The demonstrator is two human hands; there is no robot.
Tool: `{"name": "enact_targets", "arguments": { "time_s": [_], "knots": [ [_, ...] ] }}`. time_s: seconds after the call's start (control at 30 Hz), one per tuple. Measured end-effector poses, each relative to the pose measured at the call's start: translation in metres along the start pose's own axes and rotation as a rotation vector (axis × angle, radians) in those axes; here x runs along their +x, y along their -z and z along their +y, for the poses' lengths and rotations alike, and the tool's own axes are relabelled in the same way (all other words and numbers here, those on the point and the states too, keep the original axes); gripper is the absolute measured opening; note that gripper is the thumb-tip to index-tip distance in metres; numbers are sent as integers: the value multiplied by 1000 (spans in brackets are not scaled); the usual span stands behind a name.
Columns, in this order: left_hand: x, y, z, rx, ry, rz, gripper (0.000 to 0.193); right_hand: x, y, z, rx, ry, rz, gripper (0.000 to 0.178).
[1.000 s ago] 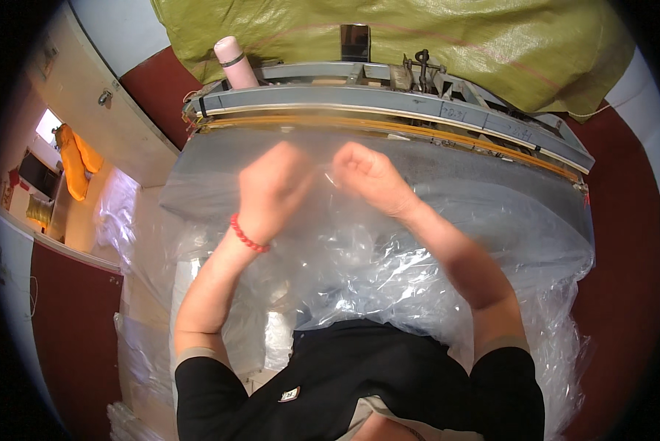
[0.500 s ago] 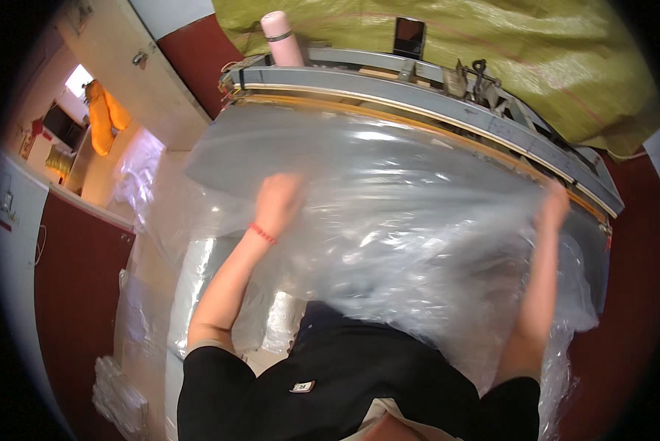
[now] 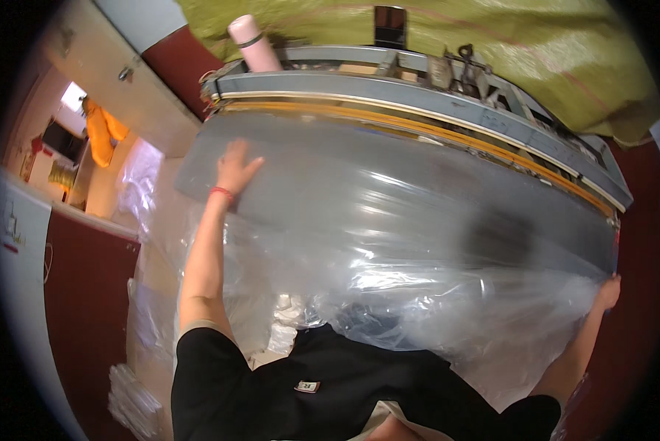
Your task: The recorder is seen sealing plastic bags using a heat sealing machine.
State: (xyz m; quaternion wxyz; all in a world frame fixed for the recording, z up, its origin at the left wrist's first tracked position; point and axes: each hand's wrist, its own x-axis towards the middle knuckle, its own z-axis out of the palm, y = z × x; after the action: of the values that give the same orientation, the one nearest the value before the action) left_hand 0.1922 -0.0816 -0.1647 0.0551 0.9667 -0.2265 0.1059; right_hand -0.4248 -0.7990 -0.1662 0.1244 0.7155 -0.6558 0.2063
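A sheet of clear plastic film point(image 3: 389, 272) lies over a grey work surface point(image 3: 315, 147) and hangs down its near side toward my body. My left hand point(image 3: 234, 167), with a red bracelet at the wrist, rests flat on the left part of the surface, fingers spread. At the far right corner, my right hand point(image 3: 608, 292) is closed on the film's edge and pulls it taut, so creases fan out from that hand. The film is smooth toward the back and crumpled along the near edge.
Behind the surface runs a long grey metal frame point(image 3: 330, 82) with an orange strip point(image 3: 418, 128). A pink bottle point(image 3: 255, 44) stands on it at the left. Metal clamps point(image 3: 466, 70) sit at its right. Folded clear plastic point(image 3: 133, 400) lies low at the left, near an open door point(image 3: 117, 70).
My left hand has moved left and spread out on the surface. My right hand has come down and right from beside the frame, drawing the film flatter.
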Motion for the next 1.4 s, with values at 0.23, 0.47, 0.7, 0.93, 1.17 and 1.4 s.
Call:
{"name": "enact_targets", "arguments": {
  "time_s": [0.23,0.47,0.7,0.93,1.17,1.4],
  "knots": [
    [53,6,66,-51,-224,15,57,4,-3,-7,-63,-88,79,26],
    [-87,115,314,-1326,-460,-813,28,-6,29,-24,24,-171,1,25],
    [-162,166,421,-919,-1258,-586,59,-5,22,-15,83,-161,32,26],
    [-192,113,452,-534,-1412,-495,71,-3,17,-11,150,-174,18,26],
    [-217,141,478,-865,-1489,-566,10,-1,16,-9,144,-176,6,27],
    [-213,149,483,-1983,-1039,-1277,29,-2,18,-9,172,-182,10,27]
  ]
}}
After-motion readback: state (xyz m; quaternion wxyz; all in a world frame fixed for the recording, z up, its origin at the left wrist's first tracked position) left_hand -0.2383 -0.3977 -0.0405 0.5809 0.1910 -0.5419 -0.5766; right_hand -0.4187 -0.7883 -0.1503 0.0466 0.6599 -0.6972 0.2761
